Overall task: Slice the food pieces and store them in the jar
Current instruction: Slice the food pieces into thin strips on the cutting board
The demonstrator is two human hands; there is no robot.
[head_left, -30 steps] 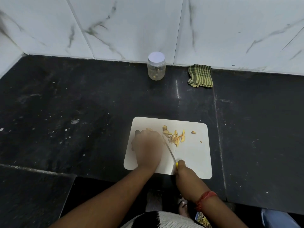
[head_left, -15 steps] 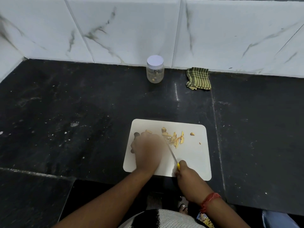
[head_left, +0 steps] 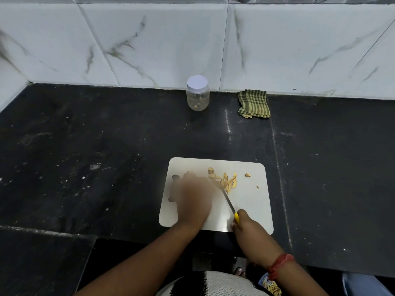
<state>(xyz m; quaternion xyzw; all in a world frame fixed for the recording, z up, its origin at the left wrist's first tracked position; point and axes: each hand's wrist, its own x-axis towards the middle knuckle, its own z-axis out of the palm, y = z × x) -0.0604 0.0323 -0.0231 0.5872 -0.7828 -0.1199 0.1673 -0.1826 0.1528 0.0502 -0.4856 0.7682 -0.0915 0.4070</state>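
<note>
Food pieces [head_left: 226, 180] lie on the white cutting board [head_left: 252, 201], a loose heap of thin yellowish slices toward the board's far middle, with a couple of stray bits nearer its right edge. They look light, small and fairly stiff, probably a bit damp and slippery, so they should scatter easily; best scooped or pinched as a bunch off the board, not one by one.

Left hand [head_left: 195, 196] rests palm-down on the board's left half, blurred, fingers curled over what seems to be an uncut piece just left of the heap; grip itself can't be made out. Right hand [head_left: 245, 225] sits at the board's near edge, closed around the yellow handle of a knife [head_left: 227, 199], whose thin blade angles from there up to the heap, tip at the slices.

Jar [head_left: 197, 94] stands on the black tabletop well beyond the board's far edge, against the wall, white lid on, a few pieces inside. Green checked cloth [head_left: 254, 103] lies beyond the board too, to the jar's right.
</note>
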